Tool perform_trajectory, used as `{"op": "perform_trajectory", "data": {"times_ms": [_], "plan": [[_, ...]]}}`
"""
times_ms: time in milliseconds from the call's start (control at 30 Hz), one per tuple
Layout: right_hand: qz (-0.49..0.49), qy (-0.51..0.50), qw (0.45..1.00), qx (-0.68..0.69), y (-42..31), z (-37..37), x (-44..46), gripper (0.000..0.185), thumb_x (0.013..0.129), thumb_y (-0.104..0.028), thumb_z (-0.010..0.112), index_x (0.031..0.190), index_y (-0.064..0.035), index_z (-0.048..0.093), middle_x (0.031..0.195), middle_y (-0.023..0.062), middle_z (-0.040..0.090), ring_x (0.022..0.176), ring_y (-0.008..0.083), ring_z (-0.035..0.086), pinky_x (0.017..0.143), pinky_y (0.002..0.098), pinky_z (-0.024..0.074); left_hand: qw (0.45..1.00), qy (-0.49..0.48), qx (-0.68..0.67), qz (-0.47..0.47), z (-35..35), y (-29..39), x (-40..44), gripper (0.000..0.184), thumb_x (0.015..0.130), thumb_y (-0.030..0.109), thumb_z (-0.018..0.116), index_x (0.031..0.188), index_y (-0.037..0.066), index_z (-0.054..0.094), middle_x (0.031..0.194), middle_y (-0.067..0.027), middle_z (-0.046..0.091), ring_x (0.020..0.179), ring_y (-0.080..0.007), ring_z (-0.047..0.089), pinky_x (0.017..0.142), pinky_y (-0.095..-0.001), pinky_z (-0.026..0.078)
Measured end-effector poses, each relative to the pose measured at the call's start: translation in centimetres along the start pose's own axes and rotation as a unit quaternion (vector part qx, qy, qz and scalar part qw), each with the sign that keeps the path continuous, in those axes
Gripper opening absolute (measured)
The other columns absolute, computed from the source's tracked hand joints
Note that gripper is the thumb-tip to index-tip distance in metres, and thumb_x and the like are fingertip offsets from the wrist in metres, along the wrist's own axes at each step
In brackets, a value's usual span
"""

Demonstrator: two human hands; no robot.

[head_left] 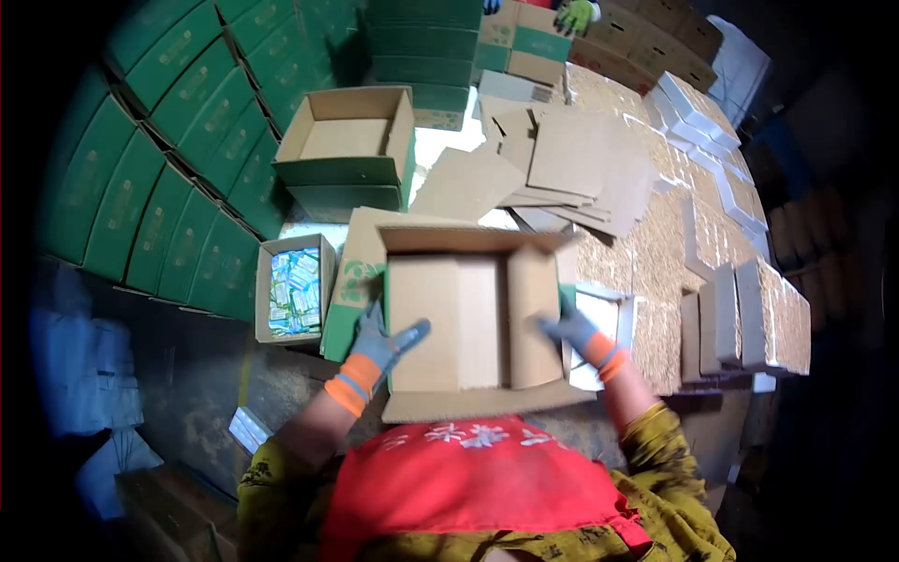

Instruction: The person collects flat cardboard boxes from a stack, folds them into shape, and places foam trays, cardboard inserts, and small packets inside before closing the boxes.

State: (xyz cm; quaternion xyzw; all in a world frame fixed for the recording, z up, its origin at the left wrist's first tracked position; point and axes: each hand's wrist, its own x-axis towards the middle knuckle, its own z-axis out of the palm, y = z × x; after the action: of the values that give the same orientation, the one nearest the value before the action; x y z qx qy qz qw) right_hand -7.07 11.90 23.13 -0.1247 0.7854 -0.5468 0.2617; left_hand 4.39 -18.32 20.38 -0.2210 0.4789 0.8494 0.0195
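Observation:
An open cardboard box [431, 323] faces me at the middle of the view, its inside bare brown board with a paler strip. My left hand [382, 342], in a grey glove with an orange cuff, grips its left side, thumb over the edge. On the right side, my right hand [581, 334] in a matching glove holds the other wall, slightly blurred. A flap hangs toward my red apron [468, 487]. Beneath the box's left edge lies a cardboard piece with a green print [361, 272].
Green boxes [187, 122] are stacked at left. Another open box [346, 140] stands behind a small box of colourful packets [298, 290]. Flat cardboard sheets [571, 159] lie at the back, beside brown-topped white trays [655, 272]. A co-worker's green glove [576, 16] shows at the top.

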Motion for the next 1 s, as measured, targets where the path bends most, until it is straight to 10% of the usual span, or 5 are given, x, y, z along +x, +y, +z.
{"op": "perform_trajectory", "data": {"times_ms": [267, 367, 500, 700, 1000], "plan": [[-0.033, 0.159, 0.934, 0.319, -4.6, 0.2, -0.3, 0.068, 0.073, 0.005, 0.062, 0.134, -0.0041, 0.033, 0.114, 0.0095, 0.053, 0.099, 0.0197, 0.055, 0.084, 0.0318, 0.0480, 0.976, -0.021, 0.120, 0.181, 6.5, 6.2, 1.6, 0.075, 0.075, 0.007, 0.070, 0.138, 0.000, 0.030, 0.128, -0.0107, 0.046, 0.117, -0.0198, 0.044, 0.098, -0.0309, 0.041], [-0.103, 0.110, 0.909, 0.388, -6.5, -1.6, 3.4, 0.054, 0.085, -0.016, 0.057, 0.133, -0.0076, 0.034, 0.116, 0.0087, 0.053, 0.106, 0.0206, 0.055, 0.089, 0.0355, 0.0471, 0.959, -0.146, 0.001, 0.244, 3.3, 11.2, 7.4, 0.048, 0.093, 0.020, 0.048, 0.137, 0.003, 0.035, 0.135, -0.0106, 0.041, 0.123, -0.0205, 0.040, 0.103, -0.0315, 0.035], [-0.134, 0.072, 0.856, 0.494, -6.0, -1.7, 13.7, 0.054, 0.092, -0.039, 0.049, 0.132, -0.0033, 0.041, 0.132, 0.0111, 0.048, 0.119, 0.0251, 0.048, 0.101, 0.0398, 0.0376, 0.829, 0.158, -0.146, 0.516, -11.3, 15.7, 21.5, 0.047, 0.099, 0.028, 0.033, 0.139, 0.003, 0.032, 0.141, -0.0078, 0.038, 0.125, -0.0176, 0.041, 0.107, -0.0318, 0.029], [-0.118, 0.171, 0.867, 0.452, -10.6, 3.3, 26.9, 0.051, 0.082, -0.021, 0.068, 0.124, -0.0024, 0.046, 0.111, 0.0107, 0.058, 0.104, 0.0218, 0.057, 0.089, 0.0346, 0.0476, 0.990, 0.062, 0.043, 0.116, -21.1, 17.2, 25.5, 0.094, 0.083, 0.074, 0.023, 0.125, -0.006, 0.048, 0.119, -0.0154, 0.058, 0.109, -0.0259, 0.055, 0.101, -0.0331, 0.036], [-0.043, 0.082, 0.949, 0.301, -14.6, 17.1, 38.1, 0.035, 0.076, -0.018, 0.074, 0.104, -0.0115, 0.055, 0.060, -0.0037, 0.050, 0.042, 0.0065, 0.035, 0.039, 0.0242, 0.0251, 0.925, 0.165, -0.008, 0.343, -24.7, 9.3, 30.5, 0.060, 0.091, 0.038, 0.035, 0.135, -0.003, 0.037, 0.140, -0.0171, 0.037, 0.126, -0.0314, 0.036, 0.105, -0.0404, 0.030]]}}
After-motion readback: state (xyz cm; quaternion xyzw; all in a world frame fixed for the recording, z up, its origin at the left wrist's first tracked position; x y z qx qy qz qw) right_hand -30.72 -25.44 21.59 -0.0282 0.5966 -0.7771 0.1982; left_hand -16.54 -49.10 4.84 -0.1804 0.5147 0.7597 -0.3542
